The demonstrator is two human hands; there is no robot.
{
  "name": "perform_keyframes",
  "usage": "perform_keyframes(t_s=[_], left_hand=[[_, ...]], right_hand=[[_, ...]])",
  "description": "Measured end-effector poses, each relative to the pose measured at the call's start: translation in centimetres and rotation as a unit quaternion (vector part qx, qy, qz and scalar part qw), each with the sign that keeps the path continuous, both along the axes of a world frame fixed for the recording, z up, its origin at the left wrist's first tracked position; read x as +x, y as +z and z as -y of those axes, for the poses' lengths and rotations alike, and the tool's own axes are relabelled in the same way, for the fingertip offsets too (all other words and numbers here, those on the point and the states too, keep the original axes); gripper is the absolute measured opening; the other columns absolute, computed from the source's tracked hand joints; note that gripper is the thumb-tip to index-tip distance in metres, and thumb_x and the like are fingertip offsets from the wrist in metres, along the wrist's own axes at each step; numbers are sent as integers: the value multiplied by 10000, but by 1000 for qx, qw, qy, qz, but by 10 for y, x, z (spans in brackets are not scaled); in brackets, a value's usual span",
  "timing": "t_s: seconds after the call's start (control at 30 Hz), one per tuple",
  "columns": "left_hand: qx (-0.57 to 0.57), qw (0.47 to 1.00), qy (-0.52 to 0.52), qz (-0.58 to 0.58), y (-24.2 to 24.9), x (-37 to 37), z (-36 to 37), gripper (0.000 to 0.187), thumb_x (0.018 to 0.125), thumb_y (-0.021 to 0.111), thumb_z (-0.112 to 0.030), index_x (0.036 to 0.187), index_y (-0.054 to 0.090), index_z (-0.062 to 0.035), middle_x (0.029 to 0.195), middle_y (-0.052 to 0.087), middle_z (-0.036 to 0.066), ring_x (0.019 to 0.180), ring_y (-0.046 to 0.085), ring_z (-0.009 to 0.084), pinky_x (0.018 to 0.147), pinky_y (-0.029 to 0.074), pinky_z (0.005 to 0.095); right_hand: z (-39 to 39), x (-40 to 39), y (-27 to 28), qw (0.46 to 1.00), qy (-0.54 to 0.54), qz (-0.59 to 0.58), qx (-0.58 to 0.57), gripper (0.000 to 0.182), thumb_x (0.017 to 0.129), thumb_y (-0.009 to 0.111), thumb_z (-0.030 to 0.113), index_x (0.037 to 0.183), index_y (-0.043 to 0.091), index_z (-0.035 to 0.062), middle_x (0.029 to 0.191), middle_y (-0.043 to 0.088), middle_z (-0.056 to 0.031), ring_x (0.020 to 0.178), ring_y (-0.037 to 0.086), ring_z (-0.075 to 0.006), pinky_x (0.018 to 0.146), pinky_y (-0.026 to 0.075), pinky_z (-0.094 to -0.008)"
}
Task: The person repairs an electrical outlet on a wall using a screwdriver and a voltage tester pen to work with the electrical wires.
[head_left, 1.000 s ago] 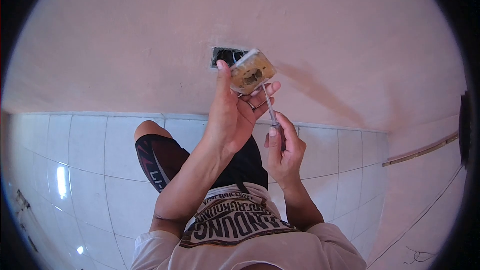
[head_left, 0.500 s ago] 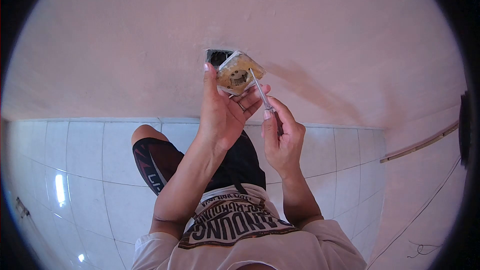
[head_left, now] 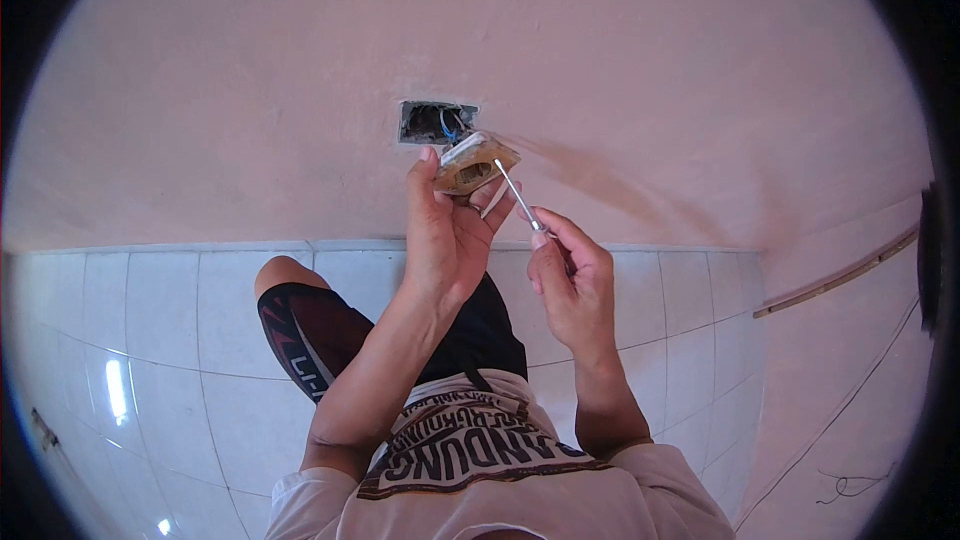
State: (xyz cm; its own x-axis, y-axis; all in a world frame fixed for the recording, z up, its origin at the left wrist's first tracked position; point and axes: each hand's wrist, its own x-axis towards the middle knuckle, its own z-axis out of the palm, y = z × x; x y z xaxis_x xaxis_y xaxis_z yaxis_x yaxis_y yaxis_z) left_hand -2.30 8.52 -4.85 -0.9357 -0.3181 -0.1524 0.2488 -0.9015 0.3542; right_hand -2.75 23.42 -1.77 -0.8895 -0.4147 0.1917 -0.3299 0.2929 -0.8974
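Observation:
My left hand (head_left: 445, 230) grips a yellowed wall socket (head_left: 475, 170) by its edges, thumb on the left and fingers beneath. The socket is tilted, out from the wall. Behind it, a rectangular wall box (head_left: 425, 122) shows dark insides and blue and pale wires (head_left: 450, 127). My right hand (head_left: 572, 285) is closed around the handle of a screwdriver (head_left: 517, 195), whose metal tip meets or nearly meets the socket's right part.
The pink wall (head_left: 250, 120) rises ahead of white floor tiles (head_left: 160, 310). My bent knee (head_left: 290, 275) is at the left. A wooden strip (head_left: 835, 283), a dark object (head_left: 930, 260) and a thin cable (head_left: 850, 395) are at the right.
The socket has tilted and shifted slightly down from the box, so more of the opening and its wires show. Both hands and the screwdriver have moved a little lower.

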Motion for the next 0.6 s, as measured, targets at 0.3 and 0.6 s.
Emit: perform_keyframes(t_s=[0.3, 0.6], left_hand=[[21, 999, 43, -21, -23, -8, -5, 585, 978, 550, -537, 1200, 557, 4, 1108, 631, 121, 1011, 590, 199, 1057, 473, 374], [54, 998, 8, -37, -29, -6, 0, 544, 974, 551, -494, 1204, 549, -2, 1146, 624, 119, 1072, 589, 201, 1066, 467, 373]], right_hand=[[6, 15, -3, 901, 63, 354, -244, 381, 1085, 479, 242, 1393, 535, 25, 649, 381, 55, 483, 288, -18, 399, 213, -197], [-1, 10, -35, 669, 147, 560, -467, 428, 1094, 424, 267, 1455, 461, 40, 668, 344, 36, 486, 253, -39, 384, 198, -190]])
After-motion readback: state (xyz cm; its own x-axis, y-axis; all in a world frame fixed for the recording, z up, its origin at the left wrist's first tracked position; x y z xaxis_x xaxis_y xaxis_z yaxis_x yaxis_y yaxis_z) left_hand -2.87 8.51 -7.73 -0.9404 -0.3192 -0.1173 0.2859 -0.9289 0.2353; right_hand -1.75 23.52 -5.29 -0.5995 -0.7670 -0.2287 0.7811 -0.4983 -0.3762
